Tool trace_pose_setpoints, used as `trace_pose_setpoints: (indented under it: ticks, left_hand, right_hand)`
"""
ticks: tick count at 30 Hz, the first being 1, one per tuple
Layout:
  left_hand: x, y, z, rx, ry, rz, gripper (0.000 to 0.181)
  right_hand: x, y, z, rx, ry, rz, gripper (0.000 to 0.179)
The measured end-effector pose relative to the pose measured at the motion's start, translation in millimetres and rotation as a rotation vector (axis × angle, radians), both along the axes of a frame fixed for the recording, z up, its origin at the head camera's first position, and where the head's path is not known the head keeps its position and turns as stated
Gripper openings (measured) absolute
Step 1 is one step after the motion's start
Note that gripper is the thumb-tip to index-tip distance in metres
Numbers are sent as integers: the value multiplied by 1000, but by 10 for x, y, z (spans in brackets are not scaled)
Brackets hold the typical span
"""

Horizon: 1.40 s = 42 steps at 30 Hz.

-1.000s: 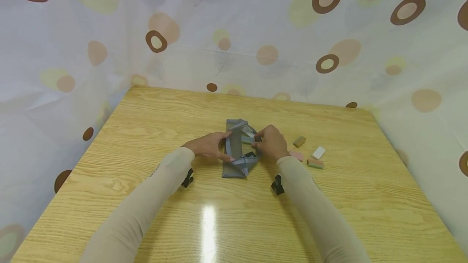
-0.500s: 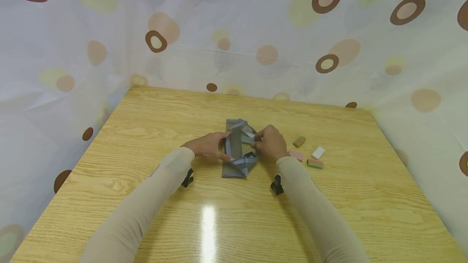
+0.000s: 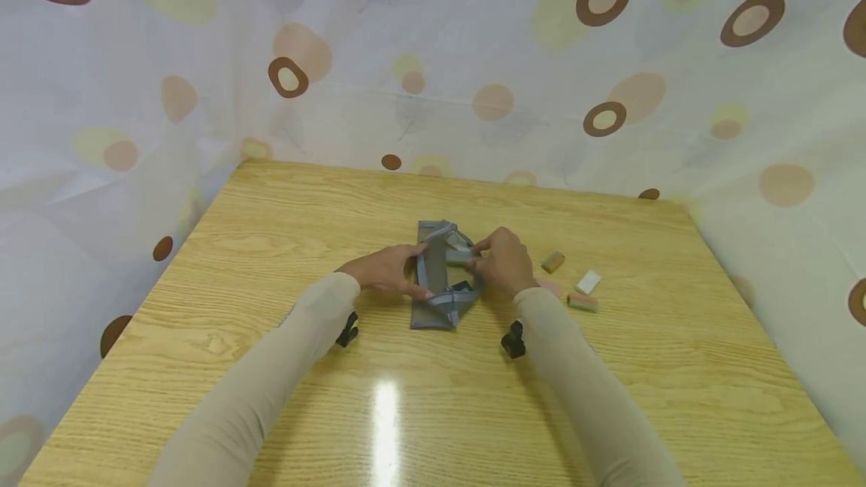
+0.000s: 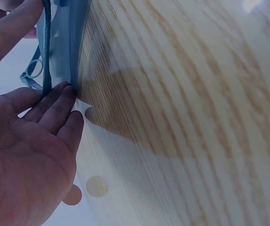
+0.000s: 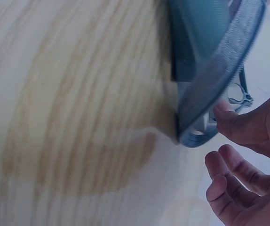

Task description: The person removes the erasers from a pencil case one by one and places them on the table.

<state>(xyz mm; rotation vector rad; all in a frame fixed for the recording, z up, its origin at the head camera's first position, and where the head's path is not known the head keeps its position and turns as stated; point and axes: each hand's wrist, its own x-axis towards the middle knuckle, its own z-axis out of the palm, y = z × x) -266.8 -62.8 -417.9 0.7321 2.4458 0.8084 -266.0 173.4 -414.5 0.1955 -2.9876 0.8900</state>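
A grey zippered pouch [image 3: 433, 316] with see-through sides lies unzipped on the table. My left hand [image 3: 386, 269] holds its left edge, thumb and fingers spread apart along the zipper. In the left wrist view, fingertips [image 4: 62, 96] touch the zipper edge. My right hand [image 3: 504, 265] reaches to the pouch's right rim. Its thumb and finger seem to pinch a small pale green eraser-like block [image 3: 458, 256] in the opening. In the right wrist view, the rim [image 5: 219, 75] hides part of that grip. A white piece [image 3: 454, 240] and a black thing [image 3: 461, 286] also show inside.
Right of the pouch lie several small eraser-like blocks: a brown one [image 3: 553, 261], a white one [image 3: 588, 282], an orange-green one [image 3: 582, 302] and a pink one [image 3: 549, 287], partly behind the right hand. The wooden table [image 3: 304, 209] meets a patterned curtain [image 3: 446, 141].
My right hand has shifted very slightly. The pale green block has tilted a little, and more of its green side shows. The left hand and pouch look unmoved.
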Motion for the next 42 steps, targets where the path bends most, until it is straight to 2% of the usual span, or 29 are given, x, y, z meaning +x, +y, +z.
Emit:
trace_pose_setpoints:
  ticks: [11,26,34,42]
  left_hand:
    - [9,4,-6,4,-5,2,103]
    - [-10,-16,-52,9,-2,-12,103]
    - [-3,-24,-37,9,-10,-20,104]
    - [-9,-15,-21,6,-10,-10,104]
  right_hand:
    - [92,146,170,37,3,78,21]
    - [325,556,418,34,113,74,19]
    - [436,768,422,43,83,45,20]
    - [588,921,304,63,11,33,24]
